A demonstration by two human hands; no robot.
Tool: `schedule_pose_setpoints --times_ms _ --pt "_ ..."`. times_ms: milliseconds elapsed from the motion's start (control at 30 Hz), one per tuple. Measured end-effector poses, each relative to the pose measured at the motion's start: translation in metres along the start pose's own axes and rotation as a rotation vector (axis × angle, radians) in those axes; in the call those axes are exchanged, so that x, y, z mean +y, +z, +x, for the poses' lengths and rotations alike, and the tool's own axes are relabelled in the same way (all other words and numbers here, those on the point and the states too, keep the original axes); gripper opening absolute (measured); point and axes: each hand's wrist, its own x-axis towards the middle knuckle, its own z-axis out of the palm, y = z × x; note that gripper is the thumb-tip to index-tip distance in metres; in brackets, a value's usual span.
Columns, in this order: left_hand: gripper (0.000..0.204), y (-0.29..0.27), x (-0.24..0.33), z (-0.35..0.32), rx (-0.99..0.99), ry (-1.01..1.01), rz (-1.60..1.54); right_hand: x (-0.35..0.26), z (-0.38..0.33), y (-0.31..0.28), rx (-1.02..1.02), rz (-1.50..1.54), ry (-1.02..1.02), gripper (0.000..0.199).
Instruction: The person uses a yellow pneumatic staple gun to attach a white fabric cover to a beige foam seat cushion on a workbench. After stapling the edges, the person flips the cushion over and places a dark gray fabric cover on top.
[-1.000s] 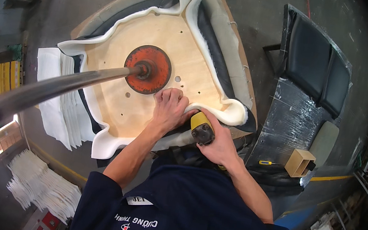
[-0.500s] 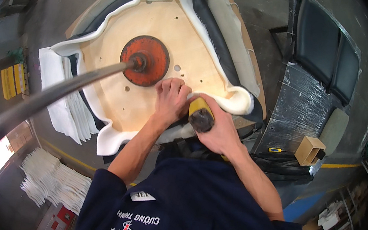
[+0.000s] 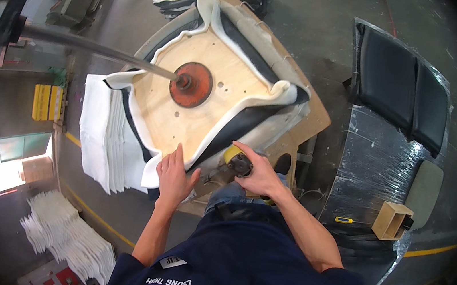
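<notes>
Two risks we see at frame centre: our left hand (image 3: 174, 174), spread flat on the foam (image 3: 150, 174), sits near the stapler (image 3: 237, 161) gripped in our right hand (image 3: 259, 172), so a slip could staple fingers.

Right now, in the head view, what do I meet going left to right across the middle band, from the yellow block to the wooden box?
Yellow block → stack of white padding sheets → left hand on the wooden seat board → right hand gripping a yellow-and-black tool → plastic-wrapped black cushions → small open wooden box.

one wooden seat base (image 3: 212, 91), two black cushions (image 3: 384, 76), two hands (image 3: 175, 173)
</notes>
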Motion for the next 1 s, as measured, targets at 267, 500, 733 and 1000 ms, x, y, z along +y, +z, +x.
schedule_pose_setpoints --times_ms 267,500,733,1000 --pt "0.035 0.017 -0.021 -0.01 0.111 0.081 -0.088 0.031 -0.015 0.031 0.137 -0.076 -0.134 0.091" --pt "0.025 0.02 -0.036 0.012 0.023 0.352 -0.215 0.054 -0.019 0.041 0.35 -0.026 -0.159 0.086" --pt "0.033 0.027 -0.046 0.031 0.015 0.492 -0.214 0.037 -0.019 0.058 0.359 0.258 0.089 0.087" --pt "0.034 0.05 -0.064 0.053 0.224 0.919 -0.339 0.01 -0.039 0.106 0.425 0.242 0.057 0.083"
